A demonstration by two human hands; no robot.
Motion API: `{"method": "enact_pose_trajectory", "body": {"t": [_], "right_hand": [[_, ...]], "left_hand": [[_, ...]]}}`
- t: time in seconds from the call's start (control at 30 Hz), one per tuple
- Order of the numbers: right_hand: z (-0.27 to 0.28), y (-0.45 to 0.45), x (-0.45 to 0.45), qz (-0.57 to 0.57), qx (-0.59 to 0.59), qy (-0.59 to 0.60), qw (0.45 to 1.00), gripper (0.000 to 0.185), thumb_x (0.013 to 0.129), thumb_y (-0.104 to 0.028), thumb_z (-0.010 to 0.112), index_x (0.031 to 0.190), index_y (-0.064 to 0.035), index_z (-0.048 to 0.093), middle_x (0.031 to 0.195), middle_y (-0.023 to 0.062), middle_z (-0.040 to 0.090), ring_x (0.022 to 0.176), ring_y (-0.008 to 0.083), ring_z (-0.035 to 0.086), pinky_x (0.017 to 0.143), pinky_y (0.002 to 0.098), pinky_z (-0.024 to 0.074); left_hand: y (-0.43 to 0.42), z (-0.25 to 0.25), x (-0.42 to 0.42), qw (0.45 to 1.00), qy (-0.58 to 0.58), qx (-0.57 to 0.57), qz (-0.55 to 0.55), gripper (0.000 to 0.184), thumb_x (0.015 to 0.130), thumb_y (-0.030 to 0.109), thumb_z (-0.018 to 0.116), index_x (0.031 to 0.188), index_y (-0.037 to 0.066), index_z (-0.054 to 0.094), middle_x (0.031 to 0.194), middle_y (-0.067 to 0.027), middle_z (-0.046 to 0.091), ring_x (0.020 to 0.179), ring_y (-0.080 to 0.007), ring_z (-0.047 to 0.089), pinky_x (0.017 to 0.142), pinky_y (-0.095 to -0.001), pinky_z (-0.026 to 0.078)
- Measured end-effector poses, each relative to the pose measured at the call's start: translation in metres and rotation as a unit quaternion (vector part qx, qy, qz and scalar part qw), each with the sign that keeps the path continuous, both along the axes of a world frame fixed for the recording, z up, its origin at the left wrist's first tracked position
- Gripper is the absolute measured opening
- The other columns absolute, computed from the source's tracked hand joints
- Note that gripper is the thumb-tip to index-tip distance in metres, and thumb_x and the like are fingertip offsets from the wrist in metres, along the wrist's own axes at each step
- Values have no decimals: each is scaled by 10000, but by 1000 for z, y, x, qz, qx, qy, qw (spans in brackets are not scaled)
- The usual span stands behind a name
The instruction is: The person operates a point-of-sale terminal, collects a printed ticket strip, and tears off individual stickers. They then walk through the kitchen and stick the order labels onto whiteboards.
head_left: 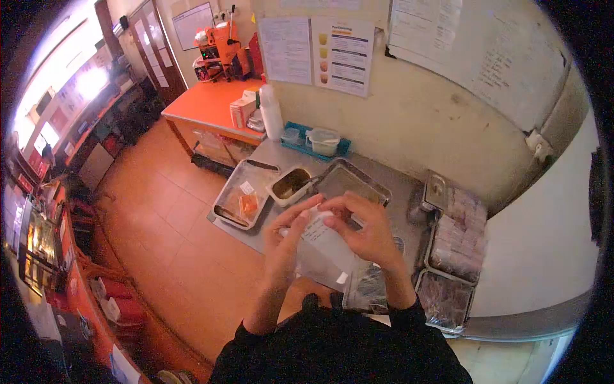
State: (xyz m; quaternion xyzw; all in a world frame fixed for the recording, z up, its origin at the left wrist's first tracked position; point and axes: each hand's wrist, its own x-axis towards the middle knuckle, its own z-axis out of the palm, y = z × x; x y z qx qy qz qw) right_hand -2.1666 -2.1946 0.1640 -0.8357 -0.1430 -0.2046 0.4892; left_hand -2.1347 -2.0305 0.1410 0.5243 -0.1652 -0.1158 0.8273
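Observation:
Held up in front of me is a clear plastic bag (pixel 327 251) with a white printed label near its top. My left hand (pixel 286 235) pinches the bag's upper left side, fingers closed on it. My right hand (pixel 369 232) grips the upper right edge between thumb and fingers. Left of the hands, a metal tray (pixel 259 176) holds a labelled packet of orange food (pixel 248 203). A deep metal container (pixel 274 190) with dark contents stands beside that tray. Behind my hands lies another metal tray (pixel 358 182), partly hidden by them.
On the right, metal trays hold stacked plastic-wrapped packets (pixel 457 240) and a dark wrapped batch (pixel 444 297). A blue tray (pixel 342 148) with plastic tubs (pixel 323 141) sits against the wall, near a white stack (pixel 270 114). An orange table (pixel 211 102) adjoins the metal counter.

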Motion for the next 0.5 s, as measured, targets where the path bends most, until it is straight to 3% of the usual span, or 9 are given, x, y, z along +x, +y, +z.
{"method": "enact_pose_trajectory", "body": {"t": [0.07, 0.23, 0.3, 0.4, 0.5], "right_hand": [[-6, -2, 6, 4, -12, -9, 1000, 156, 835, -151, 670, 967, -69, 653, 815, 80, 595, 699, 203, 604, 649, 310, 482], [-7, -10, 5, -36, -39, -11, 999, 195, 761, -107, 718, 952, -83, 683, 821, 64, 582, 692, 205, 587, 724, 350, 459], [-10, -15, 5, -77, -136, -101, 983, 187, 747, -130, 705, 924, -93, 658, 860, 76, 552, 778, 242, 596, 699, 374, 459], [-24, -27, 8, -65, -96, -71, 991, 208, 738, -151, 733, 939, -123, 688, 913, 72, 543, 808, 256, 577, 735, 356, 446], [-20, -41, 3, -72, -113, -58, 989, 200, 738, -153, 731, 926, -107, 680, 947, 91, 526, 840, 264, 577, 749, 361, 452]], "left_hand": [[-4, -2, 0, 994, -14, 87, 59, 286, 927, 122, 547, 1170, -2, 634, 1188, -81, 614, 1057, -132, 559, 927, -267, 422], [-20, -24, 6, 994, -33, 50, 86, 276, 911, 102, 557, 1153, 6, 648, 1164, -73, 629, 1063, -135, 554, 951, -273, 398], [-27, -30, 6, 996, -35, 25, 80, 276, 906, 100, 560, 1151, 8, 650, 1158, -75, 635, 1066, -139, 554, 960, -282, 392], [-39, -35, 4, 995, 9, 37, 97, 274, 901, 118, 564, 1129, -2, 658, 1148, -96, 649, 1082, -158, 558, 979, -313, 386], [-49, -24, -2, 986, -84, 99, 102, 256, 899, 98, 563, 1109, -6, 665, 1126, -102, 657, 1075, -165, 568, 978, -311, 391]]}}
